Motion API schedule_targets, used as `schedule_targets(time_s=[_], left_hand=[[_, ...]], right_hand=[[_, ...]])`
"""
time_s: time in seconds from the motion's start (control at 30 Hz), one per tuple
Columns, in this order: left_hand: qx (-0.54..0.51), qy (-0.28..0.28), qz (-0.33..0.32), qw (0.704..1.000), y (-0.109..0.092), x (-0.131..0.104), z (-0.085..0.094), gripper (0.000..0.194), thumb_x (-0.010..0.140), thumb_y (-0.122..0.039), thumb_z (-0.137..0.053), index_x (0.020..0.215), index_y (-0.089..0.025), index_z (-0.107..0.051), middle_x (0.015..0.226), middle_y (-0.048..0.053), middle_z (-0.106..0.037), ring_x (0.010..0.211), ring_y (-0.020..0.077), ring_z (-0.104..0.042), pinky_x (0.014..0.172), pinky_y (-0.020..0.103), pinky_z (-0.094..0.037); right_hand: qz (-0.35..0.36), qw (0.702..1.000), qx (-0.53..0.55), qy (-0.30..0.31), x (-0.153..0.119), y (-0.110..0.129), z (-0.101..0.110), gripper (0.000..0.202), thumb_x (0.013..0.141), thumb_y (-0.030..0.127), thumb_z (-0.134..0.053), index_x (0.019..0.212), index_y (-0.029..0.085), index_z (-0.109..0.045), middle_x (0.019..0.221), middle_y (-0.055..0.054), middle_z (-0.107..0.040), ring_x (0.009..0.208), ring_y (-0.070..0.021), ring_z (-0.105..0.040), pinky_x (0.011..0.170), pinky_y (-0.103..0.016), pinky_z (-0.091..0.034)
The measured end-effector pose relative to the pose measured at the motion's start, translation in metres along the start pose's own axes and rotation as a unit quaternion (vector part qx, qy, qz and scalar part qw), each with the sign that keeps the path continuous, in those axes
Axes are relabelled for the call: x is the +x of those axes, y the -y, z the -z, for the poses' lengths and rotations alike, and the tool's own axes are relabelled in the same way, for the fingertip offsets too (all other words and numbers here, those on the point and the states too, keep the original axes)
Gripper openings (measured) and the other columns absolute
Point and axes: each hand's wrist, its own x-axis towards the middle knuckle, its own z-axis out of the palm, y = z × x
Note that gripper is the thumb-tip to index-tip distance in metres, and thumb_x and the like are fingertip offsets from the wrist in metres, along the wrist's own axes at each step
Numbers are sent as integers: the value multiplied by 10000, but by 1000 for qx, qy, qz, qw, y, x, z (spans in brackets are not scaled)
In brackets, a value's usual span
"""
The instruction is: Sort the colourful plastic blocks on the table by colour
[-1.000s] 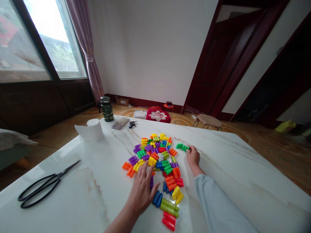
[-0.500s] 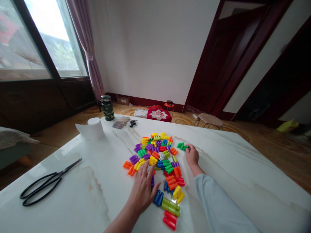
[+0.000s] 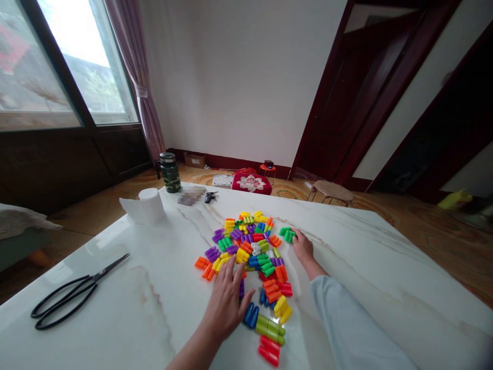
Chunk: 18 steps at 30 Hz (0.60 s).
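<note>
Many bright plastic toy building blocks, shaped like joined bullets, lie in a loose heap on a white marble-patterned table (image 3: 339,257). My left hand (image 3: 228,300) rests palm down at the near left side of the heap, fingers spread, its fingertips by a yellow block (image 3: 242,255). Close to its thumb lie a blue block (image 3: 251,315) and lime-green blocks (image 3: 270,329). Right of the heap, my right hand (image 3: 303,247) has its fingers closed at the right end of a small green block group (image 3: 287,234). Its fingertips are partly hidden.
Large black-handled scissors (image 3: 82,290) lie at left. A white paper roll (image 3: 148,206), a camouflage flask (image 3: 170,172), a blurred flat item (image 3: 191,195) and keys (image 3: 210,197) stand or lie toward the far left edge. Beyond the table are a round stool (image 3: 333,190) and a red cushioned seat (image 3: 251,182).
My right hand has moved slightly left, and the green blocks at its fingertips have shifted left a little with it. My left hand stays in place.
</note>
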Motion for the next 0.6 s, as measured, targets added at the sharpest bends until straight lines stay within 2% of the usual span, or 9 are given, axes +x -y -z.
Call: schedule_targets(time_s=[0.2,0.37,0.47,0.6], left_hand=[[-1,-10,-4,1000,1,-1,-3,596,932,-435,-493,1475,-239,-345,1557,148,-304,1408,361,-323,1066,565,-392],[0,-3,-2,1000,1,0,-2,587,935,-435,-490,1469,-232,-354,1558,148,-303,1413,356,-317,1082,560,-379],[0,2,-3,1000,1,0,-1,578,936,-436,-486,1462,-227,-364,1561,144,-299,1419,347,-307,1091,549,-375],[2,11,-3,1000,1,0,1,581,941,-444,-476,1465,-223,-354,1564,148,-287,1428,338,-292,1100,540,-365]], right_hand=[[8,999,2,-34,-3,-1,1,382,810,186,-433,1105,237,-670,1100,-39,-706,985,-192,-621,873,-298,-443],[-39,994,-16,-98,3,-11,3,396,804,181,-392,1115,152,-637,1033,-110,-687,928,-226,-592,812,-329,-433],[-42,994,-32,-97,5,-13,1,349,790,156,-419,1051,165,-651,972,-93,-683,910,-222,-576,790,-315,-414],[-30,994,-59,-81,7,-8,-3,323,814,127,-445,1050,176,-659,986,-98,-679,921,-226,-570,784,-316,-394]])
